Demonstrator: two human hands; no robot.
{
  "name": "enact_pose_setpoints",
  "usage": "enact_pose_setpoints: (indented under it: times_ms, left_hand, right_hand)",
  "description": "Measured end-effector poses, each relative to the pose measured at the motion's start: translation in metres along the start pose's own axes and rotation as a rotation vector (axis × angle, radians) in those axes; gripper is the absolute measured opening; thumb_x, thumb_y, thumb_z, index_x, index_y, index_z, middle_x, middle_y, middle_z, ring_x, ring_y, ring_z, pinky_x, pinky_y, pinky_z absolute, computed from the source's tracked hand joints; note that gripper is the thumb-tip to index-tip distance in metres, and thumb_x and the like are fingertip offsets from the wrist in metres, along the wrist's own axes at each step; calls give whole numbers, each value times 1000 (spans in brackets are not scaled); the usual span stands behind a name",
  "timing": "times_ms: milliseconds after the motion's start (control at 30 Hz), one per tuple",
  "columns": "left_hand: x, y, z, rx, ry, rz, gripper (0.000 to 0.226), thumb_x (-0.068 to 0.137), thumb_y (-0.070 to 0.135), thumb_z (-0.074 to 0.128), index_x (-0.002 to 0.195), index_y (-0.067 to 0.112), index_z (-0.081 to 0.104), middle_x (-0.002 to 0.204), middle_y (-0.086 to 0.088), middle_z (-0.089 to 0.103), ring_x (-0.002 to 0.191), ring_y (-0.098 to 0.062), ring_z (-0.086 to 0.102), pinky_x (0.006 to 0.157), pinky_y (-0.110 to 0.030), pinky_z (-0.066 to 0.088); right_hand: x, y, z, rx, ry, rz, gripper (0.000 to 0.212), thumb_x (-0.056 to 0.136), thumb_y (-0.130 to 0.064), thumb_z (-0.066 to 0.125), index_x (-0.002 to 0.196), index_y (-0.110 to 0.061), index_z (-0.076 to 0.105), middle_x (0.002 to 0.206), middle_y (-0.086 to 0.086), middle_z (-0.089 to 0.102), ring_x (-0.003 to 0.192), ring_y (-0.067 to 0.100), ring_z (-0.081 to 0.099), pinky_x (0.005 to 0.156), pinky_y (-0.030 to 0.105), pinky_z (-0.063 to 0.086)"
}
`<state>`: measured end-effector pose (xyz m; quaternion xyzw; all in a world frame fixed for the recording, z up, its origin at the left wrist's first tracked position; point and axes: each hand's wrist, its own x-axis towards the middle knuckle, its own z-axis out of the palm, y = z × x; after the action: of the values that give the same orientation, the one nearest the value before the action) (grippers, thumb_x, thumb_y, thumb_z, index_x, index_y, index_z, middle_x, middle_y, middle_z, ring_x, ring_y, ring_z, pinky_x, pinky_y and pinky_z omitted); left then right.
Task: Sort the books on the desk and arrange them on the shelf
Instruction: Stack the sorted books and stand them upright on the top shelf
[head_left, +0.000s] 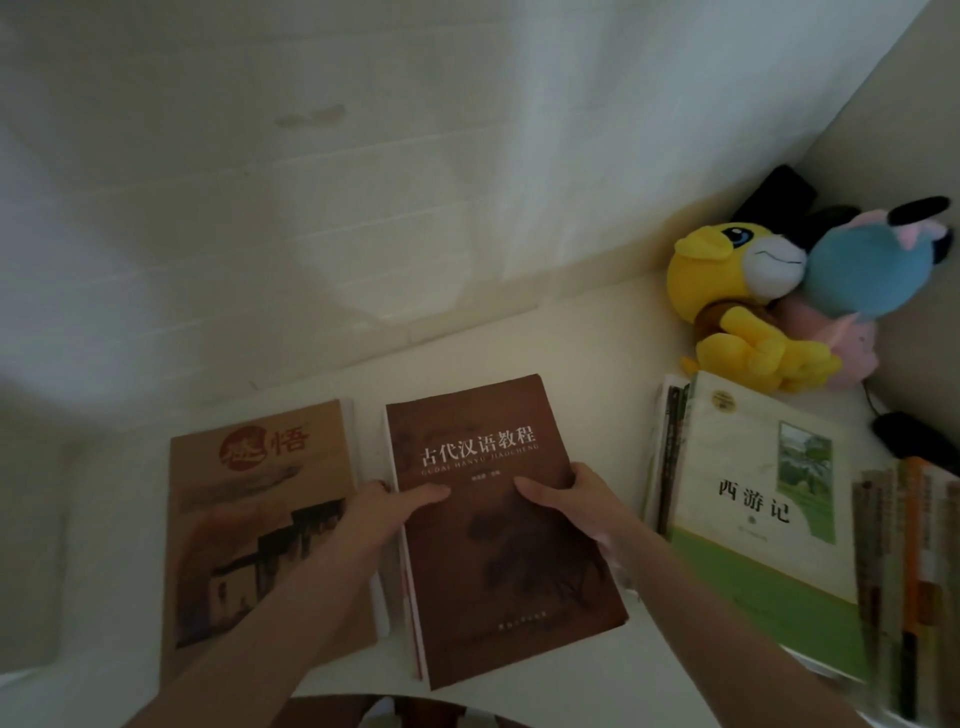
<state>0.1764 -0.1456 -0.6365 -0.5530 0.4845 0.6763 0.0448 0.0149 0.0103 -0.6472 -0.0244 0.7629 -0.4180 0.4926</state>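
Brown book (498, 530) in both hands, front centre of white desk (597, 338). Grips its left edge with left hand (384, 514), thumb flat on cover, other fingers round the edge. Grips its right edge with right hand (571, 504), thumb also on cover, fingers curled underneath. Sits over a second book (408, 597), of which only a white page block and a red strip show at left.

Just beside on left, apart from it: tan book (260, 519) with red seal and building picture, lying flat, partly covered by left forearm.

Well apart on right: white-and-green book (753, 493) on top of a low pile (670, 457), darker spines sticking out at pile's left.

Just beside that, at right frame edge: row of books (904, 571), orange and grey spines, blurred, contact cannot tell.

Beyond pile, in desk corner: yellow plush toy (737, 291) pressed against blue plush toy (872, 270), pink plush (857, 353) partly hidden below them.

Near row's far end: black object (914, 436), too dim to identify.

Behind all, pale wall (363, 182).
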Motion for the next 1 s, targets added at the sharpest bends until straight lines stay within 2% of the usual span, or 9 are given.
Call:
enact_pose_setpoints:
  times_ms: [100, 200, 300, 400, 567, 667, 800, 900, 1000]
  left_hand:
    - [0, 4, 0, -41, -1, 1, 64, 57, 22, 91, 113, 7, 65, 104, -11, 71, 94, -28, 68, 89, -43, 54]
    - [-2, 2, 5, -123, 27, 43, 63, 61, 10, 87, 115, 5, 56, 100, -7, 66, 85, -22, 65, 71, -33, 54]
    - [-9, -3, 12, -118, 126, 125, 86, 50, 19, 94, 118, 16, 41, 109, -5, 57, 92, -21, 62, 82, -39, 54]
    - [-22, -2, 21, -88, 155, 233, 85, 52, 18, 93, 117, 21, 38, 110, -4, 59, 94, -22, 63, 87, -42, 54]
    - [-48, 2, 29, -98, 117, 480, 80, 54, 15, 91, 111, 33, 38, 100, 11, 62, 81, -1, 66, 59, -13, 52]
    - [-63, 4, 27, -25, 103, 725, 82, 50, 23, 93, 106, 45, 38, 105, 13, 62, 93, 3, 63, 72, -15, 53]
    - [-83, 10, 26, 9, 7, 895, 76, 49, 25, 86, 108, 34, 39, 102, 27, 58, 94, 8, 59, 73, -7, 47]
    - [-93, 10, 18, -67, -184, 835, 61, 44, 4, 90, 86, 30, 54, 79, 29, 63, 70, 12, 60, 61, -7, 45]
    - [-93, 9, 14, -360, -234, 568, 75, 68, -10, 77, 88, 59, 53, 89, 45, 57, 80, 24, 55, 66, -2, 45]
  right_hand:
    - [1, 1, -2, 34, -21, 7, 90, 51, -48, 91, 123, -11, 52, 116, 5, 67, 102, 24, 66, 96, 44, 52]
    - [3, 2, -5, 63, -55, 15, 97, 41, -49, 94, 122, -12, 56, 112, 5, 71, 99, 25, 69, 94, 44, 54]
    - [2, 2, -12, 95, -73, 30, 80, 53, -36, 92, 122, -12, 57, 109, 6, 72, 97, 26, 70, 92, 43, 54]
    - [-1, 2, -21, 128, -124, 34, 73, 58, -29, 89, 123, -12, 58, 107, 6, 74, 96, 26, 71, 88, 42, 55]
    - [-14, -8, -34, 203, -217, -89, 81, 56, -18, 90, 128, -15, 52, 114, 7, 71, 102, 27, 69, 84, 38, 53]
    - [-22, -19, -46, 195, -281, -229, 91, 49, -17, 90, 131, -12, 50, 119, 11, 68, 110, 27, 66, 88, 35, 54]
    - [-38, -31, -53, 209, -293, -371, 72, 26, -27, 99, 93, -14, 77, 100, 10, 75, 98, 19, 69, 80, 26, 56]
    - [-53, -32, -48, 180, -231, -484, 71, 16, -38, 98, 83, -24, 80, 90, 7, 76, 89, 16, 71, 78, 29, 58]
    - [-62, -26, -39, 148, -151, -538, 71, 14, -46, 96, 80, -25, 80, 84, 8, 76, 84, 19, 72, 76, 40, 60]
